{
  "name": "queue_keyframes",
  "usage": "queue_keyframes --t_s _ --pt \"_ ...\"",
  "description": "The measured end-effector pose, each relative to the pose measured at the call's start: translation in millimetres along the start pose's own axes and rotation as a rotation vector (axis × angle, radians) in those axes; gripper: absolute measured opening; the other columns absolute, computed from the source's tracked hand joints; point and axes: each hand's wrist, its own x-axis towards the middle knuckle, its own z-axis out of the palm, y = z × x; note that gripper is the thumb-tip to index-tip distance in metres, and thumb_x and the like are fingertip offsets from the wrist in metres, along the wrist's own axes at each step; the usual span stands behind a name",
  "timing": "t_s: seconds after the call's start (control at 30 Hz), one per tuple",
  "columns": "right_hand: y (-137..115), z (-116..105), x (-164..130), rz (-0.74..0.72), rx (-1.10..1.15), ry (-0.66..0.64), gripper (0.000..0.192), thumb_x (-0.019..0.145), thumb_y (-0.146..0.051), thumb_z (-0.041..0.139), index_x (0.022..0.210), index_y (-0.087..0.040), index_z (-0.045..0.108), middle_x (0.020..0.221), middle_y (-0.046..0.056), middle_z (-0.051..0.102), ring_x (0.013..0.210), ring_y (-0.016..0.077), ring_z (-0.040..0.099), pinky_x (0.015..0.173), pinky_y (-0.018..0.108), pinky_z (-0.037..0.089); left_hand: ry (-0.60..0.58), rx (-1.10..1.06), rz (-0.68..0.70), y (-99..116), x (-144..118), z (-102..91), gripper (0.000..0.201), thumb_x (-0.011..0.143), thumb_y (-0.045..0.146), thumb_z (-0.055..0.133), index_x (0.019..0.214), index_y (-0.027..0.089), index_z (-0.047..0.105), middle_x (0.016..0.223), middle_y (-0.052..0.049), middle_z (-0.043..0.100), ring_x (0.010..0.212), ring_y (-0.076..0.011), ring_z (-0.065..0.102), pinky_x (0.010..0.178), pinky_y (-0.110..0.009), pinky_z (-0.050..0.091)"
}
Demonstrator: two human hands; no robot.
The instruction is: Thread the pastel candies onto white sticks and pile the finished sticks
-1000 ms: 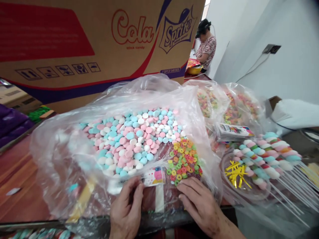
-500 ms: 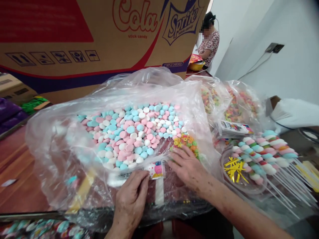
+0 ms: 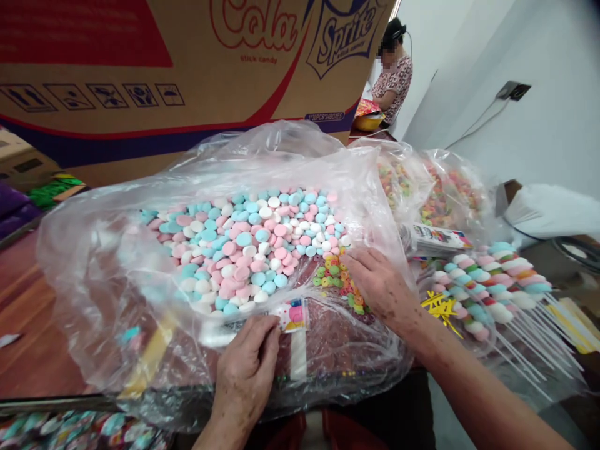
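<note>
A big clear plastic bag (image 3: 117, 250) lies open in front of me, filled with pink, blue and white round candies (image 3: 244, 244). A small heap of multicoloured ring candies (image 3: 335, 272) lies at its right edge. My right hand (image 3: 379, 284) rests on that heap, fingers curled over the rings. My left hand (image 3: 246, 369) pinches a white stick with a colourful label (image 3: 295, 315) at the bag's near edge.
A large cardboard box (image 3: 140, 75) printed Cola and Sprite stands behind the bag. To the right lie finished candy skewers (image 3: 497, 287), gold twist ties (image 3: 440, 307), more bags of ring candies (image 3: 435, 194) and a small card pack (image 3: 438, 237). Another person (image 3: 391, 78) sits far back.
My right hand moved from the bag's near edge up and right onto the ring candies. My left hand stayed on the labelled stick.
</note>
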Motion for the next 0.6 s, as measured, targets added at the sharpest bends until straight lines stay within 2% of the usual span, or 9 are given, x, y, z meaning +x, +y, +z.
queue_keyframes --t_s 0.1,0.17,0.23,0.3,0.47,0.6 --pt "-12.1 -14.8 -8.0 -0.047 0.087 -0.054 0.022 0.095 -0.011 0.044 0.108 -0.015 0.061 0.099 0.010 0.061 0.097 0.0226 0.055 0.087 0.037 0.049 -0.002 0.001 0.009 0.2 -0.5 -0.5 0.015 0.091 0.023 0.054 0.100 0.020 0.067 0.091 -0.004 0.071 0.081 -0.0172 0.069 0.074 -0.024 0.055" --pt "-18.4 -23.5 -15.7 -0.070 0.130 -0.150 0.018 0.093 -0.011 0.047 0.102 -0.017 0.062 0.094 0.008 0.060 0.091 0.0206 0.056 0.080 0.033 0.050 0.007 0.000 0.008 1.5 -0.3 -0.9 0.015 0.091 0.023 0.054 0.099 0.020 0.067 0.090 -0.004 0.070 0.081 -0.0170 0.068 0.073 -0.024 0.055" --pt "-20.9 -25.8 -23.7 -0.094 0.118 -0.252 0.016 0.090 -0.009 0.052 0.097 -0.019 0.062 0.094 0.006 0.058 0.088 0.0198 0.055 0.075 0.031 0.050 0.021 -0.008 0.006 2.7 0.4 -1.1 0.015 0.091 0.024 0.054 0.097 0.020 0.067 0.089 -0.004 0.070 0.080 -0.0172 0.068 0.073 -0.025 0.055" --pt "-19.4 -20.4 -29.6 -0.112 0.064 -0.298 0.015 0.087 -0.007 0.054 0.091 -0.019 0.061 0.093 0.005 0.058 0.085 0.0192 0.056 0.072 0.030 0.049 0.026 -0.018 0.007 3.0 1.0 -1.2 0.015 0.091 0.024 0.054 0.096 0.020 0.068 0.088 -0.004 0.071 0.079 -0.0174 0.069 0.072 -0.024 0.055" --pt "-10.7 -1.9 -24.1 -0.045 -0.054 -0.230 0.017 0.085 -0.003 0.054 0.088 -0.019 0.058 0.091 0.005 0.058 0.084 0.0198 0.056 0.072 0.030 0.046 0.001 -0.019 0.016 0.5 1.4 -0.8 0.015 0.090 0.023 0.055 0.097 0.020 0.067 0.088 -0.004 0.071 0.080 -0.0172 0.069 0.073 -0.024 0.055" --pt "-14.4 -5.3 -5.2 0.036 -0.083 -0.184 0.020 0.086 0.001 0.050 0.087 -0.017 0.058 0.088 0.006 0.059 0.080 0.0197 0.056 0.067 0.030 0.044 0.010 -0.023 0.027 -0.5 1.6 -0.8 0.015 0.090 0.023 0.055 0.097 0.020 0.068 0.088 -0.004 0.071 0.079 -0.0174 0.069 0.072 -0.024 0.056"
